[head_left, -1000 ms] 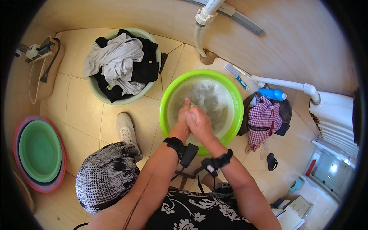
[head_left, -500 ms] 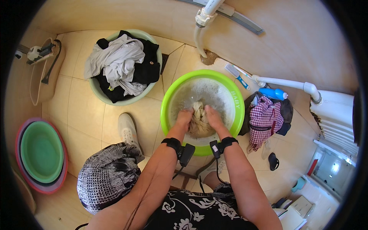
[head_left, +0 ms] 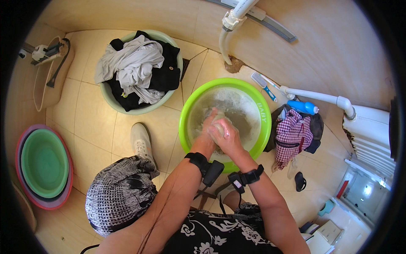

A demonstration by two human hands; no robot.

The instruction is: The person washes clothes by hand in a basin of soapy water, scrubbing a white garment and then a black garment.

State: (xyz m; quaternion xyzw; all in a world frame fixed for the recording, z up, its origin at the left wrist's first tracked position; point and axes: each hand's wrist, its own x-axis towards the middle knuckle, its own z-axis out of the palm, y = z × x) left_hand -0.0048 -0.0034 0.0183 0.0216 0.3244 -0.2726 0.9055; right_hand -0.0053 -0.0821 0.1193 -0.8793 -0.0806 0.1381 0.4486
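Note:
Soapy, greyish water with white foam fills the bright green basin [head_left: 183,127] in front of me. Over it my two hands are pressed together. My left hand [head_left: 208,126] is closed, fingers pointing away from me. My right hand [head_left: 227,134] folds across it from the right, fingers bent. Between them shows a small part of a wet, pale beige cloth [head_left: 218,117], bunched up; the hands hide most of it. Black straps with small dark boxes sit on both wrists.
A pale green tub [head_left: 108,98] of black and grey clothes stands at the far left. Stacked basins [head_left: 44,165] lie left. Right of the basin are a checked garment [head_left: 292,131], a blue bottle [head_left: 302,106], a brush [head_left: 264,86] and a white pipe [head_left: 315,92].
My hands have come together from either side of the cloth. The beige cloth, spread in the water between them before, is now bunched in my hands. My right hand moved left.

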